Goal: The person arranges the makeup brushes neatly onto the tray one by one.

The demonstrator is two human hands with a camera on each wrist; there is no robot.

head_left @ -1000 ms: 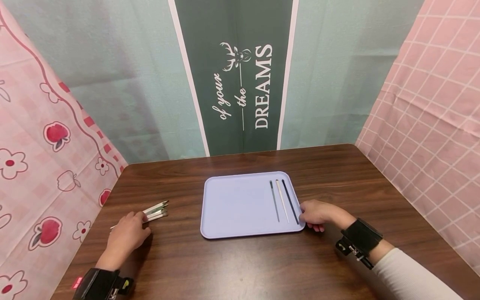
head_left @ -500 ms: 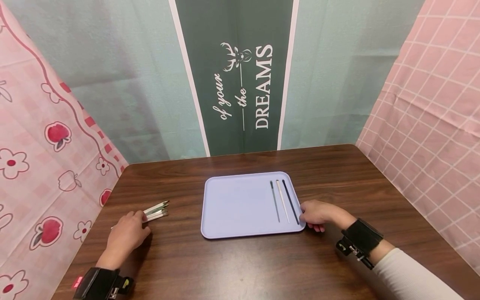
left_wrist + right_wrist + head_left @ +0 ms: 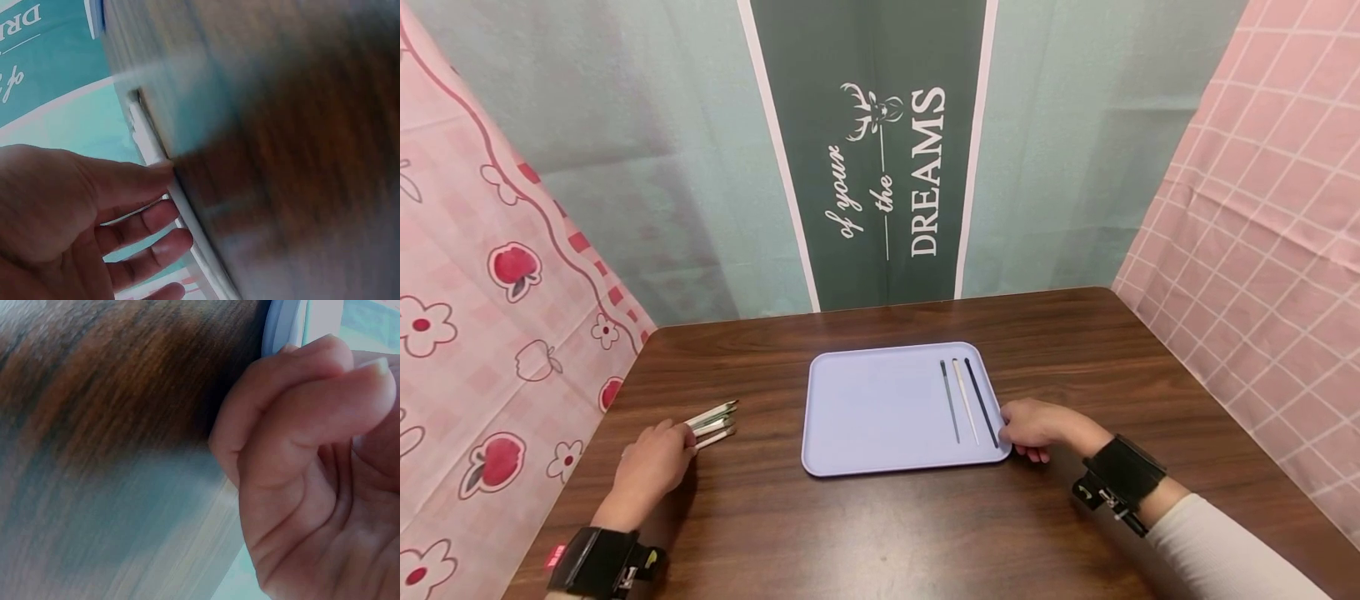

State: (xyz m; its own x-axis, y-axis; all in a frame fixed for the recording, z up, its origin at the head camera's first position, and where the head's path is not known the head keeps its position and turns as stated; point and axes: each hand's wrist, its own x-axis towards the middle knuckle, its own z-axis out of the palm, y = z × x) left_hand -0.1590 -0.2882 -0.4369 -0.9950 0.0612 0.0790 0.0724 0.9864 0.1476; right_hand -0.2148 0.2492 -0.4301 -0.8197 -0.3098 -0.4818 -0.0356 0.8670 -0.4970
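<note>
On the left part of the dark brown wood-grain tabletop (image 3: 880,533), the left hand (image 3: 655,458) bends over a small bundle of slim, pale-handled, brush-like sticks with darker tips (image 3: 711,413), and its thumb and fingers pinch a slim white-handled stick (image 3: 715,439) whose tip shows just beside the bundle on the near side. The left wrist view shows the thumb against this pale handle and the other fingers bent beneath; how many handles lie within the fingers cannot be told. Well apart from the bundle, near the middle of the tabletop, lies a pale lavender rectangular tray with rounded corners and a low raised rim (image 3: 880,408). The right hand (image 3: 1033,423) grips its rim at the near right corner, fingers curled in. Inside the tray, toward its right side, three slim sticks lie apart and roughly parallel: a grey-green one (image 3: 951,402), a white one (image 3: 966,402) in the middle, and a black one (image 3: 981,404) nearest the right rim. Each wrist wears a black strap, the left (image 3: 597,560) and the right (image 3: 1123,477), and a white ribbed sleeve (image 3: 1228,542) covers the right forearm.
</note>
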